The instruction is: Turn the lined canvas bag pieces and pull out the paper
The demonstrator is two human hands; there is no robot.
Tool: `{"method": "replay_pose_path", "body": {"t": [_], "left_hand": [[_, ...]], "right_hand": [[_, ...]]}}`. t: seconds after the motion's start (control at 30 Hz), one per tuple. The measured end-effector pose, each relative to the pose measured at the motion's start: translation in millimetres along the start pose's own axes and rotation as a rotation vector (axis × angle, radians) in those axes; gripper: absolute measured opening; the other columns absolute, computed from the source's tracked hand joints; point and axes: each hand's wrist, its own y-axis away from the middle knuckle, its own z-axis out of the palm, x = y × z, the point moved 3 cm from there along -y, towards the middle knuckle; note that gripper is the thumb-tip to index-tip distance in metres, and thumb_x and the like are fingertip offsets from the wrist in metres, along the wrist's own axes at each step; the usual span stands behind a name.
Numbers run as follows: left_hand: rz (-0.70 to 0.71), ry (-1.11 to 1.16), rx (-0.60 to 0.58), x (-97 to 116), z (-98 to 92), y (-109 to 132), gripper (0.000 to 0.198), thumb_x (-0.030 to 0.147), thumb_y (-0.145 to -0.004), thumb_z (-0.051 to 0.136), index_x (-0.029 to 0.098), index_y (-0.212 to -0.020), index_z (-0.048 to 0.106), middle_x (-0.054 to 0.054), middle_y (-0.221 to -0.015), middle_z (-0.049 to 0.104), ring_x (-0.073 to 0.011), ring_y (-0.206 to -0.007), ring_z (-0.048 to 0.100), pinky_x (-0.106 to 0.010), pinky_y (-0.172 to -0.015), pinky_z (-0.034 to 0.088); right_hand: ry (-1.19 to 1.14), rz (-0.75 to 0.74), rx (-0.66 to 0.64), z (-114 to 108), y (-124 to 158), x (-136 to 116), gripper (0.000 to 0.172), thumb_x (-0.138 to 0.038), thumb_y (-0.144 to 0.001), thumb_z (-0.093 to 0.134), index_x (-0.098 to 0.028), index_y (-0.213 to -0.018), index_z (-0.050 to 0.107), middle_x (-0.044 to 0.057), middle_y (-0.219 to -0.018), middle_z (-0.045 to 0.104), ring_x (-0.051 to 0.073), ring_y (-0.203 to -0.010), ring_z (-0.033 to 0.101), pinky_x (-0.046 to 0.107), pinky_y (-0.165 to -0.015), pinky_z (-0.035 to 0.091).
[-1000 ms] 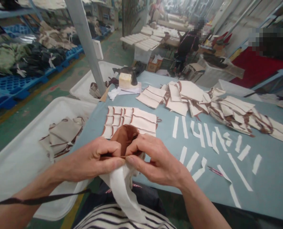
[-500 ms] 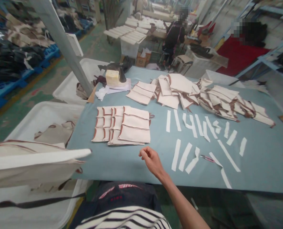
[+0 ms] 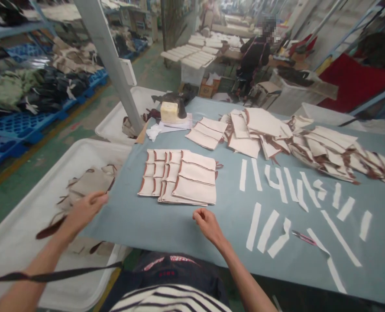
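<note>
Cream fabric pieces (image 3: 196, 178) lie stacked on the blue table (image 3: 153, 225) near the loosely curled right hand (image 3: 208, 223); the left hand (image 3: 84, 213), grip unclear, hovers over the white bin (image 3: 23, 221).

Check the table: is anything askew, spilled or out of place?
Nothing looks spilled. The heap of cream pieces at the far side lies jumbled, unlike the tidy overlapping stack near the right hand, and pink-handled snips lie loose among scattered white strips.
</note>
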Motion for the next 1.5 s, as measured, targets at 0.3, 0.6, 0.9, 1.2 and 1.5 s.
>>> {"method": "replay_pose_path", "body": {"t": [0.3, 0.6, 0.9, 1.2, 1.5], "left_hand": [[-0.241, 0.260, -0.065, 12.0, 142.7, -94.2, 0.040, 0.037, -0.104, 0.073, 0.018, -0.138, 0.066, -0.012, -0.139, 0.069, -0.0298, -0.118, 0.071, -0.051, -0.098, 0.064], [-0.198, 0.638, -0.202, 51.0, 74.9, -92.3, 0.031, 0.039, -0.104, 0.072, 0.015, -0.123, 0.071, -0.007, -0.117, 0.074, -0.0232, -0.096, 0.074, -0.041, -0.083, 0.066], [-0.184, 0.841, -0.097, 80.9, -36.3, -28.2, 0.054, 0.048, -0.056, 0.097, 0.018, -0.087, 0.064, 0.007, -0.061, 0.061, -0.0093, -0.049, 0.049, -0.018, -0.042, 0.036], [0.005, 0.897, -0.355, 168.5, 30.7, 29.3, 0.051, 0.068, -0.076, 0.080, 0.021, -0.073, 0.062, 0.001, -0.064, 0.065, -0.0165, -0.058, 0.060, -0.026, -0.053, 0.051], [0.565, 0.327, 0.114, 192.6, 40.7, 48.5, 0.030, 0.048, -0.093, 0.069, 0.022, -0.107, 0.074, -0.006, -0.104, 0.082, -0.0242, -0.094, 0.074, -0.035, -0.090, 0.059]], "right_hand": [[0.239, -0.245, 0.003, 33.6, -14.4, -36.2, 0.018, -0.025, -0.100, 0.057, -0.020, -0.111, 0.070, 0.010, -0.107, 0.078, 0.027, -0.100, 0.072, 0.040, -0.091, 0.056], [0.431, -0.443, -0.061, 92.3, -72.2, -71.9, 0.053, -0.006, -0.083, 0.074, -0.021, -0.134, 0.066, 0.015, -0.149, 0.066, 0.035, -0.130, 0.060, 0.054, -0.111, 0.051], [0.289, -0.453, 0.064, 66.3, -68.7, -89.8, 0.035, -0.026, -0.100, 0.061, -0.020, -0.135, 0.061, 0.012, -0.127, 0.075, 0.026, -0.114, 0.072, 0.042, -0.098, 0.060], [0.193, -0.999, 0.418, -12.8, 31.8, -198.3, 0.023, -0.020, -0.107, 0.054, -0.022, -0.127, 0.065, 0.010, -0.106, 0.079, 0.022, -0.095, 0.075, 0.034, -0.084, 0.059], [0.311, -0.874, 0.515, -97.8, 66.1, -168.1, 0.030, -0.021, -0.114, 0.043, -0.023, -0.089, 0.061, 0.000, -0.065, 0.059, 0.016, -0.058, 0.057, 0.029, -0.057, 0.040]]}}
